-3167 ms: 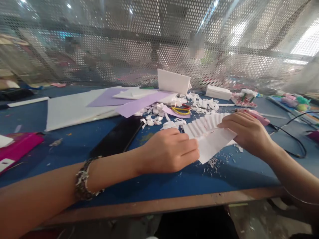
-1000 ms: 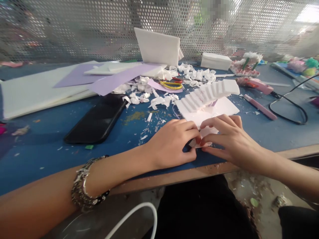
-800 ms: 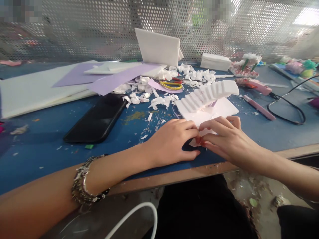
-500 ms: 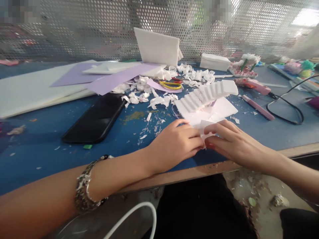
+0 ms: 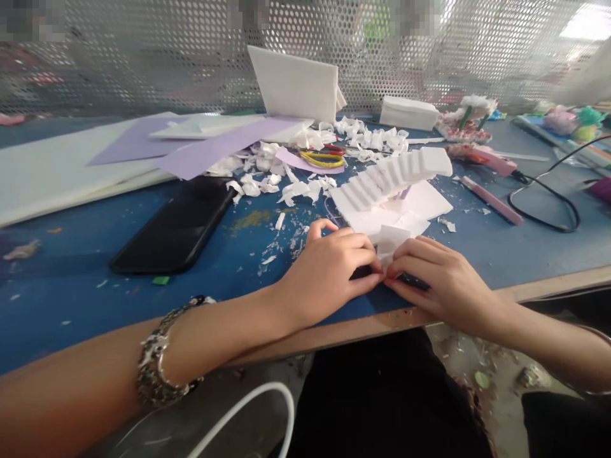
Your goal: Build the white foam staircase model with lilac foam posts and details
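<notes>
Paper point(image 5: 394, 238) just right of frame centre, lower edge pinched between left hand point(image 5: 334, 262) and right hand point(image 5: 442, 280), looks light, thin, easily creased or torn, so best gripped gently by edges.

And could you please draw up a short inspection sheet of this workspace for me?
Surface: blue tabletop, stained and flecked with scraps.
Job's things: small white paper at the fingertips; ridged white piece just beyond, over a white sheet.
Clutter: curled white scraps, black phone, purple sheets, pink stick-like item.
Hands: left hand and right hand pinch the small white paper near its lower end.
Cables: black cable curving beside the pink tool; white cord-like loop below the table's front edge.
Surroundings: perforated screen behind; littered floor.
</notes>
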Available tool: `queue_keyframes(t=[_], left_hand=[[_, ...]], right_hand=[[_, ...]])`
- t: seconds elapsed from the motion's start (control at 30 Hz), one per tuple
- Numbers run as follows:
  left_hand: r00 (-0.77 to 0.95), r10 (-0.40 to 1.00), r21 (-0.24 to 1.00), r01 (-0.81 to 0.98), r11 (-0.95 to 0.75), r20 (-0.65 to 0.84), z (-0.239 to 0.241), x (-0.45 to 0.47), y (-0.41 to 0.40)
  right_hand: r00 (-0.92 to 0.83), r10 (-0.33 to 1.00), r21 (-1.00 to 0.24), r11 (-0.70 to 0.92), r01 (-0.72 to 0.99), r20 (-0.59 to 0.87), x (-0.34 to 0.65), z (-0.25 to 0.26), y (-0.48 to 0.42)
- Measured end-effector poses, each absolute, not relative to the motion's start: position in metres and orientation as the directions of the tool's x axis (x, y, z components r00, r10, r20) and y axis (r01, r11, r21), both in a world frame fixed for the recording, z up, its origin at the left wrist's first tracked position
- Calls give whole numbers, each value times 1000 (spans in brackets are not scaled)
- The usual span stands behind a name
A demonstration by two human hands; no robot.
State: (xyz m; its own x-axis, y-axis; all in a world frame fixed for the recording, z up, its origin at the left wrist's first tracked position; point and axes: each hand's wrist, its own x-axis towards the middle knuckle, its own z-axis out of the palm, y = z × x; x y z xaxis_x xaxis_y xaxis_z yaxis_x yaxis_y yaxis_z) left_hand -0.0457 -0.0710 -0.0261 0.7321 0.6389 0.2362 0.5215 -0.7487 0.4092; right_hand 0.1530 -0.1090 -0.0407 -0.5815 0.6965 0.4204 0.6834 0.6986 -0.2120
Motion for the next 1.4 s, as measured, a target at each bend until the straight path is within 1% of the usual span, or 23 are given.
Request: queue_keyframes(t=[0.17,0.43,0.6,0.7,0.77,0.83,0.93,1.07,1.13,1.23,1.3,1.4], left_hand=[[786,572,363,476,-801,233,-27,-45,-67],[792,567,333,485,-809,226,-28,-43,-66],[774,590,392,481,-784,232,-27,-42,-66],[780,581,371,482,-794,231,-27,-42,-67],[785,574,343,485,-804,233,-28,-42,-67],[795,557,346,466,-814,240,-28,-44,-66],[832,500,370,398,-839,240,-28,-46,-63],[852,481,355,393,-849,208,-25,-46,-61],[848,499,376,410,-831,179,-25,-44,-61],[813,566,459,454,-764,138,-23,-40,-59],[782,602,519,451,-726,163,-18,-38,-58],[725,635,597,393,-699,266,-5,-39,-57]], right_hand=[[-546,738,-272,662,698,395,152,-41,-110],[-512,776,-293,620,728,368,149,-37,-107],[-551,750,-375,661,651,366,153,-36,-106],[-615,704,-372,710,598,355,158,-36,-105],[-628,706,-391,706,590,327,161,-34,-104],[-626,716,-411,694,592,308,162,-32,-103],[-635,701,-369,712,598,324,161,-30,-104],[-647,668,-226,739,635,366,160,-36,-107],[-652,654,-182,746,641,384,160,-39,-106],[-658,651,-199,751,630,378,160,-36,-101],[-645,655,-215,748,628,393,158,-28,-98],[-600,656,-215,736,641,458,154,-9,-95]])
